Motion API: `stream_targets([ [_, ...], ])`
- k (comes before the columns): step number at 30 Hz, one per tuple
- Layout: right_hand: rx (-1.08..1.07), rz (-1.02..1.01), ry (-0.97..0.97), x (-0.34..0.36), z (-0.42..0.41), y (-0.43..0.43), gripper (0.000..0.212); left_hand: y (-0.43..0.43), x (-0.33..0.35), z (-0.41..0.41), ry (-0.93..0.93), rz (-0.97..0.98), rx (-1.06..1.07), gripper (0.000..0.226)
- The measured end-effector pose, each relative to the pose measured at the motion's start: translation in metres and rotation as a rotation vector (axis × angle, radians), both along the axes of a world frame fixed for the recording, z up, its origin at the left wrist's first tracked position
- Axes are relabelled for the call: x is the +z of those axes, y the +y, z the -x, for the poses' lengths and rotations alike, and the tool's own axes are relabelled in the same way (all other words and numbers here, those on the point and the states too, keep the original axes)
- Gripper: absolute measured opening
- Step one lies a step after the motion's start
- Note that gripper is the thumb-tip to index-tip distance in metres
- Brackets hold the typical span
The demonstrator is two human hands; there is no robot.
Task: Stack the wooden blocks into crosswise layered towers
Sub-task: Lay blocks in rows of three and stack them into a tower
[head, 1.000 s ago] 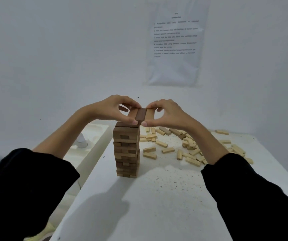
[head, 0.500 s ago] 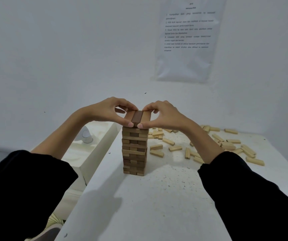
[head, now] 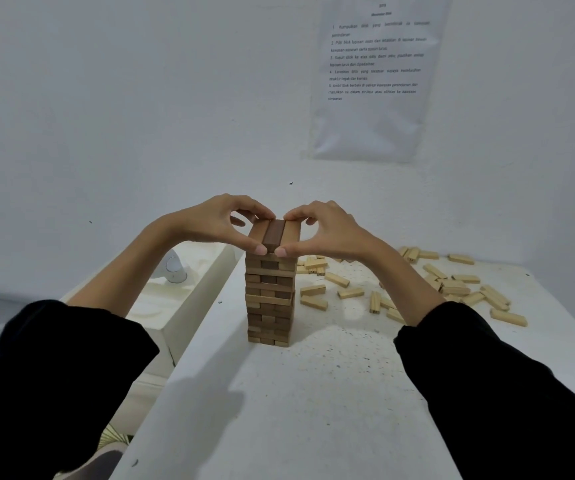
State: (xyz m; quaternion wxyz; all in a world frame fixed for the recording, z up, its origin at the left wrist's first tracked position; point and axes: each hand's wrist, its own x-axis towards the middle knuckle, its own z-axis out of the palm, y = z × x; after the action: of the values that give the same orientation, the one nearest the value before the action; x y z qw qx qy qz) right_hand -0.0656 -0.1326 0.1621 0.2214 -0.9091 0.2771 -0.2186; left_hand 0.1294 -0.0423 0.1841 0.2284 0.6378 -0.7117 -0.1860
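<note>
Tower (head: 269,299) stands on table (head: 314,393), many crosswise layers up. Left hand (head: 223,220) and right hand (head: 324,226) pinch top layer (head: 274,233), fingers (head: 255,210) curled over its ends. Loose blocks (head: 452,289) scattered behind, right. Judged: much unstacked.

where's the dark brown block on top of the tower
Head view, centre: the dark brown wooden block tops the wooden tower, between two lighter blocks.
</note>
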Motion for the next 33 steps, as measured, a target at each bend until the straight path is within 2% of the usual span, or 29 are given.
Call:
stream_targets([
  [3,0.021,-0.042,-0.035,0.000,0.003,0.002,0.080,0.001,0.003,0.003,-0.022,-0.006,-0.010,0.076],
  [11,0.013,-0.110,-0.155,0.011,0.060,-0.007,0.068,0.006,0.015,0.022,-0.013,0.138,-0.011,0.046],
  [15,-0.027,-0.110,-0.170,0.008,0.096,-0.010,0.065,-0.001,0.018,0.050,-0.014,0.140,-0.055,0.033],
  [19,-0.087,-0.123,-0.164,-0.008,0.131,-0.010,0.061,-0.014,0.008,0.092,-0.113,0.256,-0.086,0.026],
  [22,-0.130,-0.130,-0.136,-0.030,0.151,-0.016,0.043,-0.021,-0.016,0.131,-0.199,0.296,-0.177,0.030],
  [25,-0.180,-0.142,-0.135,-0.057,0.167,-0.024,0.033,-0.035,-0.057,0.165,-0.153,0.243,-0.244,0.029],
  [30,-0.259,-0.143,-0.106,-0.116,0.176,-0.037,0.034,-0.069,-0.131,0.179,-0.096,0.096,-0.187,0.028],
  [33,-0.334,-0.144,-0.115,-0.149,0.171,-0.044,0.036,-0.082,-0.161,0.176,-0.082,0.073,-0.123,0.026],
])
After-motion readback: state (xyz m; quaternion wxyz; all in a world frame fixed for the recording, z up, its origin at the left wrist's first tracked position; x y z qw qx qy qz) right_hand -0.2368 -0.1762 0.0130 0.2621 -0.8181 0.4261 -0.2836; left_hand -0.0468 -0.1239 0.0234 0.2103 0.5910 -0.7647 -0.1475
